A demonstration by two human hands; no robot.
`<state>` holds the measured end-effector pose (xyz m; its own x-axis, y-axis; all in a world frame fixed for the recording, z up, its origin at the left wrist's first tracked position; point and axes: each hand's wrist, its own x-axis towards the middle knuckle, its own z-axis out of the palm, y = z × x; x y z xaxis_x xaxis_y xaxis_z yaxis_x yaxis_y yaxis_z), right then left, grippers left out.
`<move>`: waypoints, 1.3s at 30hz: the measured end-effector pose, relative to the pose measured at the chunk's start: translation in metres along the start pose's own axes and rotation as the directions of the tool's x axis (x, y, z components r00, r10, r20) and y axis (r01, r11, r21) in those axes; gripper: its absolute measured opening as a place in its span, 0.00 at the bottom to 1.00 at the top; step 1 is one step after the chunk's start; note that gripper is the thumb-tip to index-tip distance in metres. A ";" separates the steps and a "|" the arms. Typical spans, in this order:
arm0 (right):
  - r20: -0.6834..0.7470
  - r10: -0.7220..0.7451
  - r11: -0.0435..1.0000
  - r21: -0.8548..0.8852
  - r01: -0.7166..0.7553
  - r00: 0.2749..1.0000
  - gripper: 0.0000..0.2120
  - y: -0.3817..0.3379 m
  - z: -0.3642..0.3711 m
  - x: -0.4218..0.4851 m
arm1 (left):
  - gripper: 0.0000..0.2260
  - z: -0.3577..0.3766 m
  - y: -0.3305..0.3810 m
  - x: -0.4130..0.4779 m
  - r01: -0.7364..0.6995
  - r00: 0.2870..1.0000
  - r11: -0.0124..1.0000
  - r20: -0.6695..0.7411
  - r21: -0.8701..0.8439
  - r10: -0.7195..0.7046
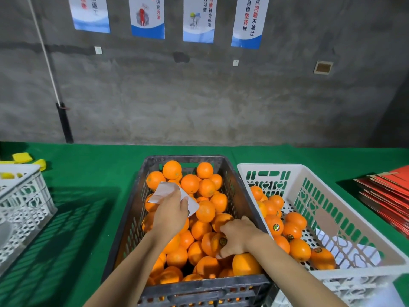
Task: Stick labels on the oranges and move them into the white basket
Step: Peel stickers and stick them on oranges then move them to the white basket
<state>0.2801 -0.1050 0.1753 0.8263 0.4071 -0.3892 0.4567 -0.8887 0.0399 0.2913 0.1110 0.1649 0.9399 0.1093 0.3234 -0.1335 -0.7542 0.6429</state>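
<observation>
**Labelled orange gripped over the dark crate, label sheet in the other hand**

At the centre of the frame a dark plastic crate (130, 220) stands on the green worktop (88, 173), heaped with oranges (190, 183). The left hand (171, 212) hovers over the pile and pinches a white label sheet (162, 192) between thumb and fingers, the sheet curling up and away toward the crate's far end. The right hand (238, 237), lower and right of centre, has its fingers curled round a labelled orange (218, 241) that lies among the pile; a small dark round sticker shows on the fruit just beside the fingertips.

Touching the crate's right side is the white basket (332, 209), holding about a dozen oranges along its left part, several with dark round stickers facing up. A crumpled white paper (345, 247) lies at its right.

At the left edge stands another white basket (24, 202), with yellow sponges (22, 157) behind it. A stack of red cardboard (385, 193) lies at the right edge. Posters (147, 18) hang on the grey concrete wall (199, 96).
</observation>
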 end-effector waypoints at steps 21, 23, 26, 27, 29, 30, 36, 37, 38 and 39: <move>-0.557 0.720 0.537 0.825 0.176 0.414 0.35 0.085 -0.033 -0.017 | 0.16 0.000 0.001 0.000 -0.034 0.999 0.999 0.028 0.037 0.033; -0.526 0.745 0.523 0.842 0.131 0.411 0.29 0.110 -0.026 -0.016 | 0.15 0.000 0.003 0.002 -0.040 0.999 0.998 0.032 0.049 0.038; -0.478 0.754 0.535 0.845 0.001 0.452 0.32 0.131 0.003 -0.011 | 0.13 0.001 0.004 0.003 -0.048 0.998 0.998 0.040 0.042 0.046; -0.469 0.753 0.551 0.833 -0.050 0.461 0.31 0.134 0.018 -0.009 | 0.12 0.002 0.002 0.003 -0.038 0.998 0.999 0.044 0.027 0.037; -0.440 0.755 0.571 0.806 -0.158 0.487 0.26 0.139 0.048 -0.002 | 0.14 0.002 -0.002 0.001 -0.026 0.999 1.000 0.044 0.006 0.025; -0.411 0.769 0.552 0.814 -0.183 0.489 0.23 0.142 0.059 -0.001 | 0.16 0.001 -0.003 0.000 -0.028 0.999 1.000 0.042 0.006 0.027; -0.408 0.733 0.583 0.790 -0.193 0.545 0.22 0.160 0.079 0.001 | 0.19 0.002 0.000 -0.001 0.057 0.995 0.989 0.089 -0.134 -0.045; -0.408 0.722 0.590 0.785 -0.190 0.558 0.23 0.159 0.080 0.002 | 0.13 0.003 0.002 0.001 0.139 0.986 0.971 0.123 -0.195 -0.116; -0.396 0.720 0.589 0.783 -0.201 0.571 0.24 0.157 0.079 0.002 | 0.12 0.003 0.004 0.004 0.216 0.973 0.936 0.136 -0.279 -0.184; -0.397 0.724 0.599 0.767 -0.229 0.565 0.24 0.153 0.077 0.003 | 0.12 0.001 0.005 0.006 0.321 0.945 0.877 0.186 -0.356 -0.271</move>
<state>0.3269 -0.2558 0.1099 0.9280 -0.3296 0.1739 -0.1684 -0.7871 -0.5934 0.2968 0.1070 0.1698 0.9823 0.1871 0.0025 0.0731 -0.3960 0.9153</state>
